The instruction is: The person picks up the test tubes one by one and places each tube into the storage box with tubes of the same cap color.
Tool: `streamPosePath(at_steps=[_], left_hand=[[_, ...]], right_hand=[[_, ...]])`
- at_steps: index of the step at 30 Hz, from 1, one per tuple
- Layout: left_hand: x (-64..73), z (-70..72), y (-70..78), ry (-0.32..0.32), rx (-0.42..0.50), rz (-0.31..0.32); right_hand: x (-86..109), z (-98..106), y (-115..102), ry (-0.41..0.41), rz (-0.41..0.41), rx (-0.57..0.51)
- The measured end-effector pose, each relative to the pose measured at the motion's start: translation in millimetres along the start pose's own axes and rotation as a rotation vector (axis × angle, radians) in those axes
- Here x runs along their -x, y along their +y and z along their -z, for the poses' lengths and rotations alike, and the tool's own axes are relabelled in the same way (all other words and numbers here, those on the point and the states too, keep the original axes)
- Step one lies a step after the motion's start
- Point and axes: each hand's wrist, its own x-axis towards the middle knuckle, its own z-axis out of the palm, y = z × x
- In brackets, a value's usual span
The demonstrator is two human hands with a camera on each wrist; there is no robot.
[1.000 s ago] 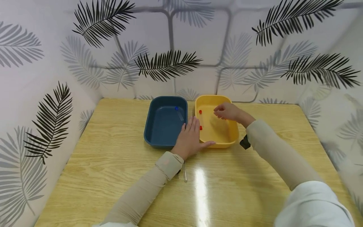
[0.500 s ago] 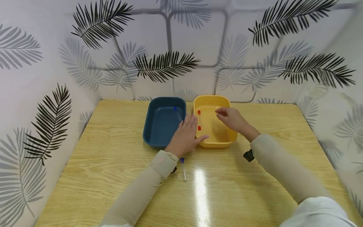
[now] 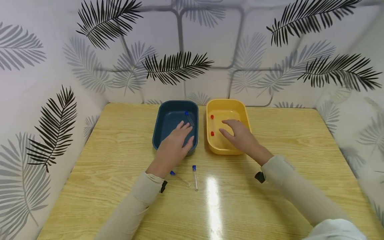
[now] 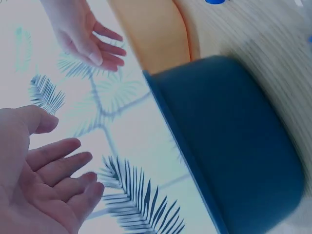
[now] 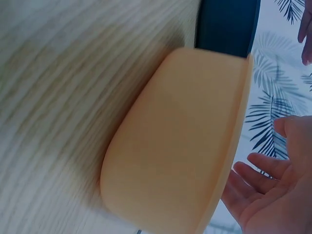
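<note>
My left hand (image 3: 171, 150) hovers over the blue bin (image 3: 155, 133), fingers loosely extended and holding nothing. Above the yellow bin (image 3: 223, 152) is my right hand (image 3: 241, 138), its thumb and fingers spread with nothing between them. Inside the blue bin lies a clear test tube with a blue cap (image 3: 187, 113). Two red caps (image 3: 212, 133) show along the yellow bin's left side; the tubes they belong to are hard to make out. On the table in front lie two blue-capped test tubes, an upright-pointing tube (image 3: 195, 180) and a slanted tube (image 3: 181, 181).
The wooden table (image 3: 114, 186) reaches to a leaf-patterned cloth backdrop (image 3: 204, 46) behind the bins. The two bins stand side by side near the back edge with a narrow gap. A bright light reflection (image 3: 213, 206) crosses the front of the table.
My left hand has moved left, from between the bins to over the blue bin, uncovering the two tubes on the table. My right hand's thumb and fingers have spread apart.
</note>
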Motion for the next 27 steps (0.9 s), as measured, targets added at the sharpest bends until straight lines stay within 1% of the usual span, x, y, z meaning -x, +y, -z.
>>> streamPosePath(at_steps=[3,5,7,9,12,15,19,22,27], left_hand=[[14.2,8.5,-1.8,0.081,0.003,-0.047],[23.6,11.7,-2.2,0.117,0.002,-0.075],[32.1,12.7,-1.8,0.131,0.002,-0.087],[40.2,12.7,-0.5,0.123,-0.003,-0.077],[50.9,10.1,2.1,0.073,-0.017,-0.034],[59.7,5.0,4.3,-0.010,-0.006,0.026],[68.8,-7.8,3.7,-0.104,0.032,0.094],[73.7,-20.1,2.2,-0.154,0.031,0.112],[77.4,-38.7,4.0,-0.217,-0.001,0.111]], right_hand=[[1.9,-7,-8,-0.006,0.019,0.043],[2.9,-12,-15,-0.024,0.014,0.069],[3.6,-16,-21,-0.049,0.004,0.085],[4.1,-21,-28,-0.071,-0.012,0.097],[3.9,-28,-36,-0.117,-0.025,0.117],[2.7,-33,-42,-0.158,-0.032,0.142],[-0.6,-40,-45,-0.188,-0.016,0.180],[-4.9,-46,-47,-0.186,0.012,0.228],[-13.0,-58,-50,-0.173,0.072,0.327]])
